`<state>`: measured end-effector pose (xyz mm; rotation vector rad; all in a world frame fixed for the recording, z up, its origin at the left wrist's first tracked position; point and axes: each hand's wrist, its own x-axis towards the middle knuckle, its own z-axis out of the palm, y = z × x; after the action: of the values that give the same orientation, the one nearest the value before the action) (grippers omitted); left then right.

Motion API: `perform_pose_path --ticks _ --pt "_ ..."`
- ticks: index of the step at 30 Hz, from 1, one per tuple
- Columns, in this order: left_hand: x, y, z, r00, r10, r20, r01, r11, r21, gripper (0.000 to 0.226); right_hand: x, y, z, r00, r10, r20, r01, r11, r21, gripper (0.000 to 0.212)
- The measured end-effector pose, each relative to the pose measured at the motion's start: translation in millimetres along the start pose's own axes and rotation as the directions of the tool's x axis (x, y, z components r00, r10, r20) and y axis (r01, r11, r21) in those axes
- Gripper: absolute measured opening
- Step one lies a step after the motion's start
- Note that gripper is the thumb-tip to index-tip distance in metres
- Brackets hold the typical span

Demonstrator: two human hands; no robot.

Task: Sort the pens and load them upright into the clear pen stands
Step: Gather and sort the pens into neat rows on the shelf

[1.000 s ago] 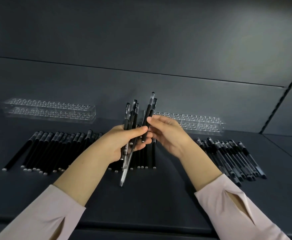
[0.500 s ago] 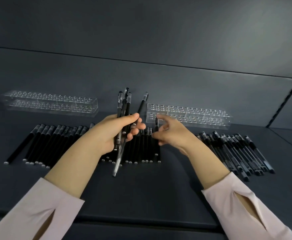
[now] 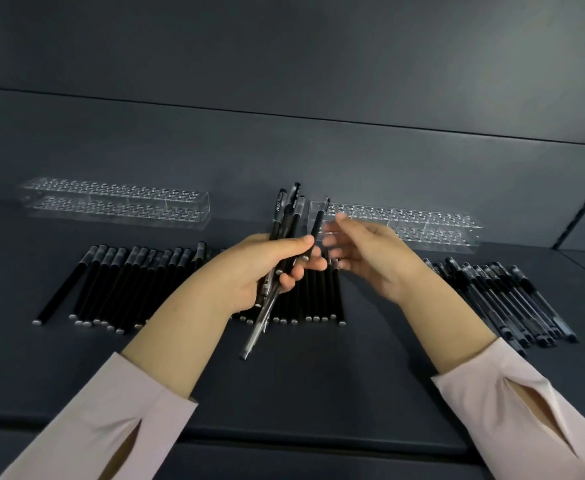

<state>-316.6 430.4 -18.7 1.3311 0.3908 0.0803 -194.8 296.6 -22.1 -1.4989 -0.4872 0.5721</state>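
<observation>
Transfer recorded: another pen [image 3: 319, 218] has been added to the bundle [image 3: 284, 225] clamped in the left hand [image 3: 254, 271]; right hand [image 3: 377, 261] fingers [image 3: 336, 237] spread, empty. Stands [image 3: 433, 223] unloaded.

The desk [image 3: 284, 393] is plain dark slate grey, and the wall [image 3: 284, 46] behind it matches. The pen stand at 10 o'clock [image 3: 114, 202] and the pen stand at 2 o'clock [image 3: 422, 223] are colourless clear plastic, their tops dotted with regular rows of holes. The pens at 9 o'clock [image 3: 128, 285] are matte black with smoky translucent caps and pale grey end plugs. The pens at 3 o'clock [image 3: 502, 299] have clear barrels, dark inside. The bundle of pens [image 3: 285, 216] in the left grip [image 3: 249, 271] is mostly black, one cap bearing pale lettering. Both sleeves [image 3: 104, 420] are pale pink.
</observation>
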Motion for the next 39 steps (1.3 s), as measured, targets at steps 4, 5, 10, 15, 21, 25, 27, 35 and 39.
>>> perform_pose_path --ticks 4,5,10,15,21,25,27,35,39 --pt "-1 -2 2 0.999 -0.018 0.031 0.017 0.999 0.037 0.023 1 3 5 0.998 -0.039 0.051 0.032 0.991 0.131 0.004" --pt "-1 -2 1 0.999 -0.018 0.033 0.017 0.999 0.039 0.023 1 4 6 0.997 -0.037 0.062 0.025 0.984 0.176 0.002" --pt "-1 -1 0 0.998 -0.032 0.045 0.030 0.999 0.039 0.023 2 4 9 0.995 -0.006 0.097 -0.024 0.950 0.311 0.014" --pt "-2 0 0 0.999 -0.034 0.013 0.033 0.999 0.022 0.026 8 2 5 0.993 -0.071 -0.097 0.106 0.899 0.426 0.012" --pt "-6 8 -8 0.996 -0.081 -0.027 0.074 0.976 -0.207 0.021 9 1 -4 0.965 -0.146 -0.217 0.172 0.979 0.110 0.049" --pt "-10 11 -17 0.998 -0.064 0.007 0.064 0.971 -0.229 0.022 1 7 4 0.989 -0.141 -0.048 0.125 0.961 -0.246 0.069" --pt "-11 11 -21 1.000 -0.030 -0.009 0.027 0.972 -0.231 0.021 -2 9 8 0.992 -0.122 0.008 0.118 0.940 -0.320 0.071" --pt "-16 14 -28 0.999 0.001 -0.038 -0.009 0.979 -0.202 0.026 -6 14 15 0.998 -0.004 0.065 0.036 0.863 -0.504 0.070" --pt "-17 14 -26 0.999 0.024 -0.029 -0.029 0.980 -0.198 0.024 -7 11 16 0.998 0.022 0.054 0.008 0.869 -0.495 0.076"
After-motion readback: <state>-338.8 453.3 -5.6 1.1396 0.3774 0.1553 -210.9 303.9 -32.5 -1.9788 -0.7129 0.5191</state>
